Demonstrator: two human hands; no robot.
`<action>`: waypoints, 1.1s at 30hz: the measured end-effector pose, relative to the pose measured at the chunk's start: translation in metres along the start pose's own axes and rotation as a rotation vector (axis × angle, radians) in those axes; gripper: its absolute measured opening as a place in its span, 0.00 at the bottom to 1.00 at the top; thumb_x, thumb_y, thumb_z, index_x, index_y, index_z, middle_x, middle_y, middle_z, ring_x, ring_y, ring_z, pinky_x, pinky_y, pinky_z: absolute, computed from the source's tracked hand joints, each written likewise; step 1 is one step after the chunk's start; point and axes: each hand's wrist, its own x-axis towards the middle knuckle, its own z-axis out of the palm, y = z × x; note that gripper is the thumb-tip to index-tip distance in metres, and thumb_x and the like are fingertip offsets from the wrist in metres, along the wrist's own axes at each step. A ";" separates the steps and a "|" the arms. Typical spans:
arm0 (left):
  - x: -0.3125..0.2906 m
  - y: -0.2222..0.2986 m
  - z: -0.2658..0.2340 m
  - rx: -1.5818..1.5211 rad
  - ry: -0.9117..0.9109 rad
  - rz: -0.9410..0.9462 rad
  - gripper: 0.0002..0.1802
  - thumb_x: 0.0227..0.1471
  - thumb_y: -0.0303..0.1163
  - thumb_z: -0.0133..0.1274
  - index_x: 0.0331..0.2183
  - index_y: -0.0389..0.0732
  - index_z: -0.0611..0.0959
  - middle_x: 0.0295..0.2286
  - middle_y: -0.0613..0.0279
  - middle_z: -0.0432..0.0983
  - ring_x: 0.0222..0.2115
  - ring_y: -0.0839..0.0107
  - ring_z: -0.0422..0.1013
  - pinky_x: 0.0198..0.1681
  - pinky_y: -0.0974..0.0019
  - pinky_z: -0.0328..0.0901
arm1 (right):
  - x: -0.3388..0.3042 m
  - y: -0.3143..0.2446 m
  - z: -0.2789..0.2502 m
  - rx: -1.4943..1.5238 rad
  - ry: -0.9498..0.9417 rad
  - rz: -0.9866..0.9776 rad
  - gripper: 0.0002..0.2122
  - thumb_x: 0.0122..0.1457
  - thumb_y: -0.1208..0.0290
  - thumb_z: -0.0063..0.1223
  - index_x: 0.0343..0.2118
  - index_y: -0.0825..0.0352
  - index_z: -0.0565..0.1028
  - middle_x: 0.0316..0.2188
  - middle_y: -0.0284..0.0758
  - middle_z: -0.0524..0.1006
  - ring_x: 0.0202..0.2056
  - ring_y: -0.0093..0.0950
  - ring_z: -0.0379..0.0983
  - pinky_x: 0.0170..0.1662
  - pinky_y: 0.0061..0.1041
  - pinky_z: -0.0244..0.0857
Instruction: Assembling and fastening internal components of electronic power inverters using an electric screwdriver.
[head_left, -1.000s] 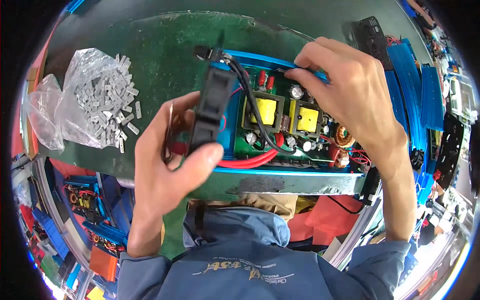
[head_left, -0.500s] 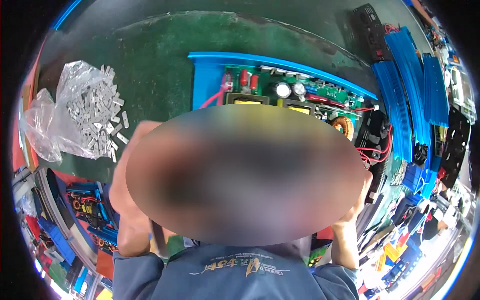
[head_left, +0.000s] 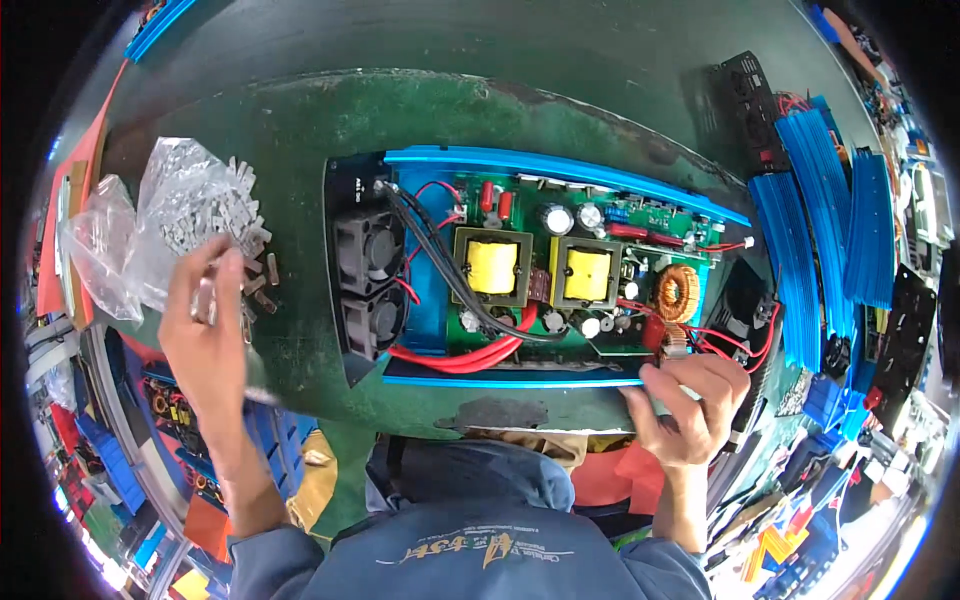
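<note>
An open blue metal housing (head_left: 560, 158) lies in front of me with a green circuit board inside. On the board are two yellow transformers (head_left: 492, 268) and a copper-wound ring coil (head_left: 678, 292). A black end panel with two fans (head_left: 372, 250) closes its left end. My left hand (head_left: 205, 330) reaches over a heap of small grey metal clips (head_left: 205, 215), thumb and forefinger apart; a few clips show between and beside the fingers. My right hand (head_left: 692, 405) curls its fingers at the housing's near wall by the coil, with the thumb outside. Its fingertips are partly hidden.
A clear plastic bag (head_left: 105, 245) surrounds the clips at the left. Blue metal profiles (head_left: 795, 270) are stacked at the right, near a black panel (head_left: 748, 100). Red and black cables (head_left: 470, 362) run inside the housing. Crowded shelves of parts flank the green table (head_left: 290, 130).
My hands were raised beside a large blurred patch over the housing. Now they are lower and apart: the left at the clips, the right at the housing's near wall. The fan panel has come into view.
</note>
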 end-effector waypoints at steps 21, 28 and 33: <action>-0.076 0.065 -0.014 -0.052 -0.192 0.367 0.09 0.51 0.22 0.63 0.37 0.38 0.83 0.33 0.61 0.80 0.31 0.72 0.77 0.33 0.70 0.69 | -0.012 -0.048 -0.009 0.456 0.106 0.097 0.15 0.44 0.77 0.71 0.37 0.65 0.81 0.32 0.33 0.80 0.35 0.34 0.75 0.40 0.32 0.68; -0.130 0.108 0.049 -0.331 -0.550 0.515 0.21 0.44 0.23 0.69 0.43 0.40 0.82 0.29 0.65 0.82 0.16 0.83 0.59 0.19 0.75 0.50 | -0.025 -0.074 0.009 1.164 0.064 0.359 0.11 0.56 0.80 0.64 0.42 0.72 0.81 0.36 0.40 0.80 0.37 0.33 0.79 0.38 0.29 0.74; -0.102 0.113 0.048 0.017 -0.251 0.632 0.07 0.58 0.26 0.56 0.40 0.36 0.82 0.35 0.54 0.79 0.34 0.65 0.76 0.36 0.67 0.69 | -0.045 -0.050 -0.001 0.843 0.079 0.447 0.07 0.57 0.82 0.61 0.39 0.71 0.77 0.36 0.40 0.79 0.40 0.35 0.78 0.43 0.33 0.72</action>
